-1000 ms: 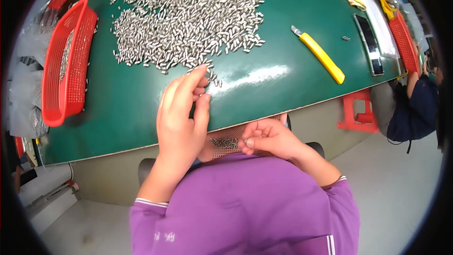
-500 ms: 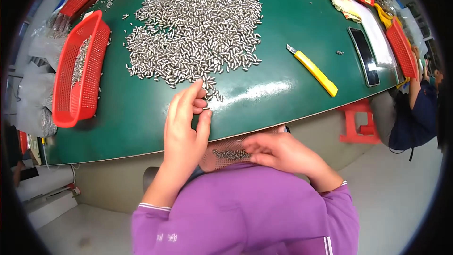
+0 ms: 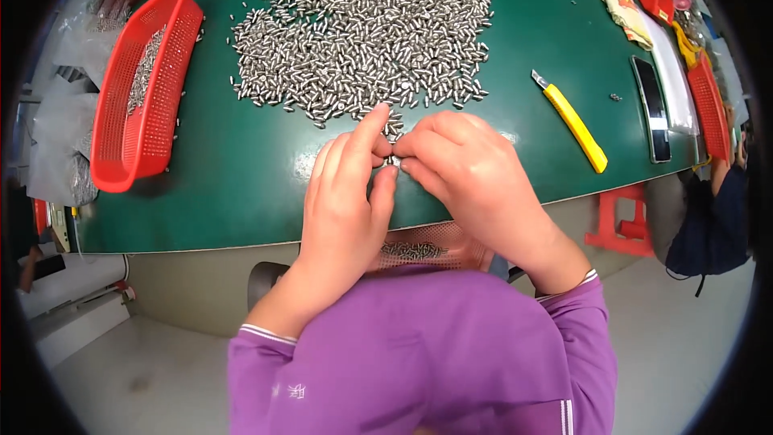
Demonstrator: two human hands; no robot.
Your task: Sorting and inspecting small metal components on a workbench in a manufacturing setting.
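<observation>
A broad heap of small silver bullet-shaped metal pins (image 3: 370, 28) covers the middle of the green table. At its near edge my left hand (image 3: 342, 185) has a small metal pin (image 3: 391, 161) between thumb and fingers, its index finger stretched toward the heap. My right hand (image 3: 479, 165) meets it from the other side, thumb and index finger pinched on the same pin. The fingertips hide most of this pin. On my lap, below the table edge, rests a pinkish-red mesh basket (image 3: 471, 250) with more small metal pieces inside.
A red perforated basket (image 3: 169, 80) with metal pieces stands at the left. To the right lie a yellow utility knife (image 3: 573, 125), blade out, and a phone (image 3: 651, 105). Red bins (image 3: 708, 105) line the far right, where another person (image 3: 708, 217) sits. A red stool (image 3: 616, 221) stands below.
My right hand has risen from above the lap basket to meet my left hand at the heap's near edge. The view has shifted slightly.
</observation>
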